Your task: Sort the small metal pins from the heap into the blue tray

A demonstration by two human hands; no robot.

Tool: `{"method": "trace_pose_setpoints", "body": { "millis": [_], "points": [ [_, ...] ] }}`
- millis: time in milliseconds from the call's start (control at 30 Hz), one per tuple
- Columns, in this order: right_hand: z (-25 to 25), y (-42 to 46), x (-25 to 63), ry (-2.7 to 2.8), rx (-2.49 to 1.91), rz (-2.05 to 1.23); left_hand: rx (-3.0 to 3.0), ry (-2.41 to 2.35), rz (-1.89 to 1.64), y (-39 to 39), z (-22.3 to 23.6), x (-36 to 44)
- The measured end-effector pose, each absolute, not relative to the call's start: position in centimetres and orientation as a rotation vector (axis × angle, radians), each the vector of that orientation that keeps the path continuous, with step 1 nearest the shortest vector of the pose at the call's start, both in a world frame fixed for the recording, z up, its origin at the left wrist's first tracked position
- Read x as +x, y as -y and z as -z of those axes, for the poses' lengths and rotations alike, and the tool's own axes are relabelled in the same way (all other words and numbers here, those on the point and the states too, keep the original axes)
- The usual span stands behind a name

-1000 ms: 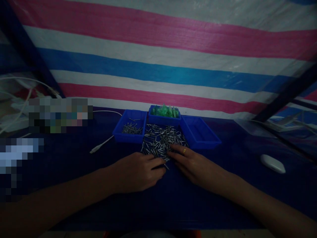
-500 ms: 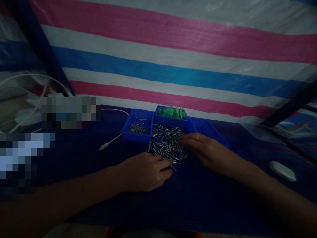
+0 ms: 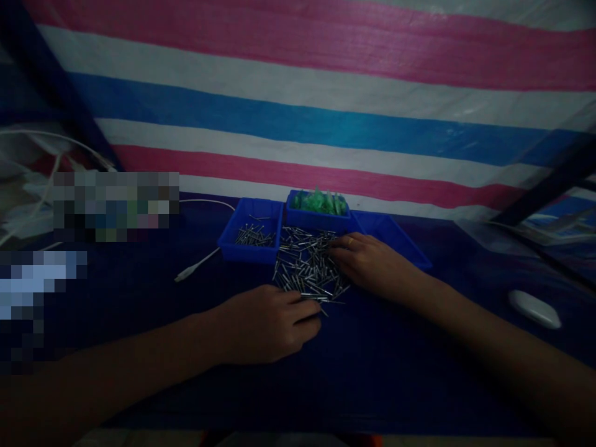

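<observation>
A loose pile of thin metal pins [image 3: 307,267], which look like blind rivets, lies spread on the dark blue table [image 3: 372,379]. My left hand [image 3: 270,323] rests at the near edge of the pile, its fingers curled and closed around pins, a few of which poke out by the fingertips. On the right side of the pile is my right hand [image 3: 367,257], with a ring on one finger. Its fingers are pressed together and bent down among the pins, so their tips are hidden. Left of the pile, a blue bin [image 3: 249,253] holds more such pins.
Behind the pile, another blue bin [image 3: 316,217] contains green plastic pieces [image 3: 319,202]. A third blue bin [image 3: 395,239] is partly behind my right hand. A white cable [image 3: 195,268] lies at left, a white rounded case [image 3: 534,308] at right. Striped sheeting [image 3: 326,124] hangs behind.
The view has shifted slightly, so the bins and pile appear a little higher and further left. My right hand has moved slightly left over the pile; my left hand stays at its near edge.
</observation>
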State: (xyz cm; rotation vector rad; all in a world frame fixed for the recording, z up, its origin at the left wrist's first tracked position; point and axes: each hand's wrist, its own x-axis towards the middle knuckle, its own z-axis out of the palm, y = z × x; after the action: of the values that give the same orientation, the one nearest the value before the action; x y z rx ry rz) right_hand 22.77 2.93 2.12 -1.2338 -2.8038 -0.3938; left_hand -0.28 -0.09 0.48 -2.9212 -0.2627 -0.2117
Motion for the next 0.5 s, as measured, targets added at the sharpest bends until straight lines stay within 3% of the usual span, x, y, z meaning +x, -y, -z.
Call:
{"method": "trace_pose_setpoints", "body": {
  "millis": [500],
  "points": [
    [-3.9, -0.3, 23.2, 2.645, -1.056, 0.259, -2.900, 0.122, 0.289, 0.5, -1.0, -0.1]
  ]
}}
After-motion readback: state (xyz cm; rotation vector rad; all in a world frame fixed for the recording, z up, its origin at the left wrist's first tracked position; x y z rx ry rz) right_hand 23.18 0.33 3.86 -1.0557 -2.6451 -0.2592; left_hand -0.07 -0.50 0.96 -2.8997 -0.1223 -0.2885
